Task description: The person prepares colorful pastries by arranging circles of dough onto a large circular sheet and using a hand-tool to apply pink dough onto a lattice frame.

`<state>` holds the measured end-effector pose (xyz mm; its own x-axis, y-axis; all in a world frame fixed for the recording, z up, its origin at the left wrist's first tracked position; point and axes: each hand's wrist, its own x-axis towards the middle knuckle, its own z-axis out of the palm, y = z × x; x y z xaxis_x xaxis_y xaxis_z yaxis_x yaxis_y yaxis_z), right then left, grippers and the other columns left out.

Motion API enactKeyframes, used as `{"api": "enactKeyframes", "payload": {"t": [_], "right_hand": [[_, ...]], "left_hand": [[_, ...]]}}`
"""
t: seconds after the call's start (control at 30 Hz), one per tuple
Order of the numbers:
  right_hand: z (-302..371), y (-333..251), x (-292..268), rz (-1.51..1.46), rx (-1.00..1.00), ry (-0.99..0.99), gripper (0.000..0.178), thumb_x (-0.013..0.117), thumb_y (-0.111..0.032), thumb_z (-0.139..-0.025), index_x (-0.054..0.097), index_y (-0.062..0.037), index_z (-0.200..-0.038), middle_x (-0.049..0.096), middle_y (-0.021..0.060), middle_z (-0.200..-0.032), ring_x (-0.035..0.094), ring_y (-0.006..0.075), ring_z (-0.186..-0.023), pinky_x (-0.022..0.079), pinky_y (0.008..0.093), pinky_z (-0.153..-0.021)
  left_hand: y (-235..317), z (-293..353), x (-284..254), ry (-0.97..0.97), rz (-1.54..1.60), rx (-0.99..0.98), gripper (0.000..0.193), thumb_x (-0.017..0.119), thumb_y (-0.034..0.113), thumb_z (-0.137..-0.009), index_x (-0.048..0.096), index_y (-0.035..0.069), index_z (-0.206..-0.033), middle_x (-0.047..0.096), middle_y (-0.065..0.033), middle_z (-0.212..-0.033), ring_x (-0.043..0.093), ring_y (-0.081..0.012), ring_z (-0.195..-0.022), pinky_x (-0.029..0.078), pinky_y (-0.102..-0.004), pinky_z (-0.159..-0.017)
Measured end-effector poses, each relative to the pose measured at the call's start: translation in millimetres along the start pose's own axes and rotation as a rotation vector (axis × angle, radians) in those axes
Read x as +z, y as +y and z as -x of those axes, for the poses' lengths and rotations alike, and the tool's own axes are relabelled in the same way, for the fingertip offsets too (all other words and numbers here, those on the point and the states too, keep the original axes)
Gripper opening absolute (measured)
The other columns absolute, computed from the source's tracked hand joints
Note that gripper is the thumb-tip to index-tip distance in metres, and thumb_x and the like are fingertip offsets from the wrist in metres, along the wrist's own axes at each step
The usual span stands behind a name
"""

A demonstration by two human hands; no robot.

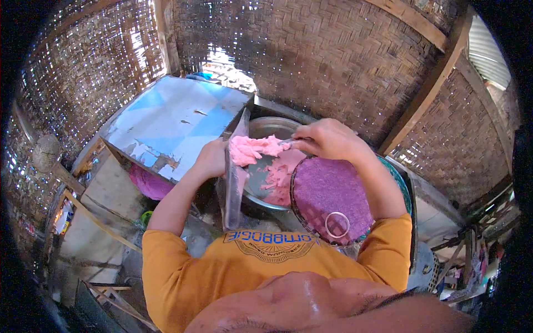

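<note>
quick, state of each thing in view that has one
left hand, closed on grey board
grey board, tilted steeply
right hand, closed, apparently on a mostly hidden tool
pink paste, lumpy
metal basin, holding some paste
purple round piece, white ring on it
blue-white tabletop, peeling
woven wall, light showing through gaps

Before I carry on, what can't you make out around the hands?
All in the head view:
- Left hand: fingertips, hidden by the grey board.
- Right hand: whether it pinches a tool, covered by its fingers and pink paste.
- Metal basin: right side, behind the purple disc.
- Purple bundle: upper part, under the blue-and-white tabletop.
</note>
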<state>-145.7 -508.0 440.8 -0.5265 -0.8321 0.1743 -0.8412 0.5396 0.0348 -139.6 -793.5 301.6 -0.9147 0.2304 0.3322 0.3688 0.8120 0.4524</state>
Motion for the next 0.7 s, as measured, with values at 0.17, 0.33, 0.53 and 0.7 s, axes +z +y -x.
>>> {"api": "enactKeyframes", "payload": {"t": [0.17,0.33,0.53,0.7], "right_hand": [[-23,-37,18,0.249,-0.152,0.159,0.022,0.059,-0.024,-0.073,0.058,-0.0077,-0.087,0.058,0.0106,-0.074,0.057,0.0255,-0.067,0.044,0.0359,-0.056],[-18,-53,40,0.754,-0.534,0.637,0.017,0.060,-0.017,-0.070,0.055,-0.0105,-0.086,0.054,0.0014,-0.077,0.051,0.0112,-0.062,0.039,0.0238,-0.053],[17,-24,11,0.433,-0.208,0.754,0.018,0.067,-0.018,-0.067,0.060,-0.0100,-0.081,0.056,0.0014,-0.071,0.054,0.0112,-0.058,0.041,0.0256,-0.050],[-9,-30,64,-1.097,0.307,0.774,0.020,0.065,-0.012,-0.076,0.060,-0.0036,-0.093,0.059,0.0001,-0.083,0.053,0.0076,-0.075,0.044,0.0234,-0.065]], "left_hand": [[9,2,3,0.001,-0.017,-0.048,0.044,0.064,0.040,-0.063,0.062,0.011,-0.097,0.060,-0.0149,-0.096,0.057,-0.0322,-0.087,0.046,-0.0375,-0.076],[1,-1,-12,-0.226,0.167,0.018,0.035,0.067,0.030,-0.064,0.065,0.012,-0.093,0.063,-0.0105,-0.095,0.060,-0.0248,-0.087,0.046,-0.0319,-0.075],[-61,-10,-10,0.063,0.295,0.346,0.035,0.061,0.032,-0.067,0.063,0.008,-0.091,0.062,-0.0139,-0.092,0.058,-0.0301,-0.087,0.045,-0.0331,-0.075],[-7,-16,-20,0.243,0.302,0.254,0.031,0.060,0.029,-0.066,0.062,0.006,-0.088,0.061,-0.0149,-0.091,0.057,-0.0330,-0.084,0.046,-0.0357,-0.072]]}}
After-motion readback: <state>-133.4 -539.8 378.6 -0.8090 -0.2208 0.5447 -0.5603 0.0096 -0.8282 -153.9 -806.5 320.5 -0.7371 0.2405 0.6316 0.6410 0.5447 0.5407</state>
